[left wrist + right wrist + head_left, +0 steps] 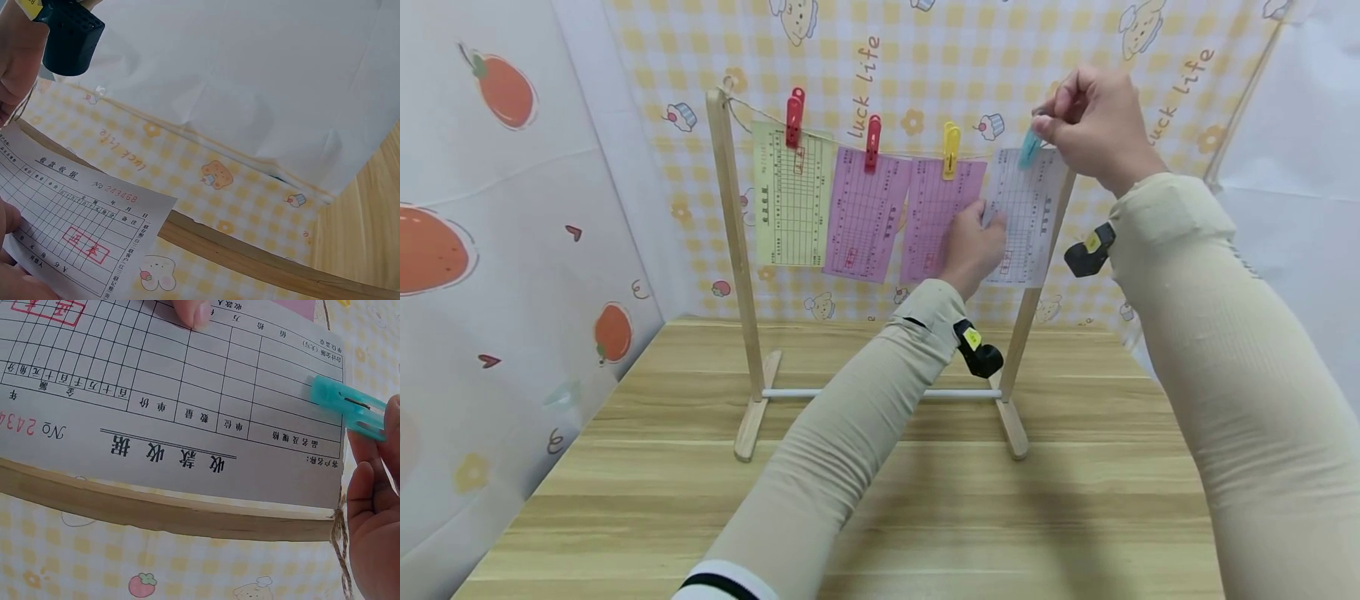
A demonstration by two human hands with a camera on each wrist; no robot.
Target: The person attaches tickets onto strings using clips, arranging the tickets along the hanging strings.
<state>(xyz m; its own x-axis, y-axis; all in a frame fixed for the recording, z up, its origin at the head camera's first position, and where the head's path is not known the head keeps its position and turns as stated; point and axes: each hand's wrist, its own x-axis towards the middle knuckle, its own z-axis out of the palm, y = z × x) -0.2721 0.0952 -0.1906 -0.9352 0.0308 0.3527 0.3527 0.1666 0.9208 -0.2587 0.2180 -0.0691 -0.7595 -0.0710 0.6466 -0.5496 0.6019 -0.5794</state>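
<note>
A white receipt slip (1026, 225) hangs at the right end of a twine line, upright and printed with a grid and a red stamp. My right hand (1093, 125) pinches the handle end of a teal clothespin (350, 403), whose other end lies over the slip's top edge at the twine. Lower down, my left hand (973, 246) pinches the slip's left edge, with a fingertip (195, 315) on its printed face. Beside that hand hangs a purple slip (928, 217) under a yellow clothespin (951, 150).
Another purple slip (865, 217) and a yellow-green slip (792, 200) hang further left from red clothespins (872, 143). The twine spans a wooden stand (737, 250) with a white crossbar (793, 393), standing on a wood-grain table (625, 467). A checked backdrop (685, 50) rises behind.
</note>
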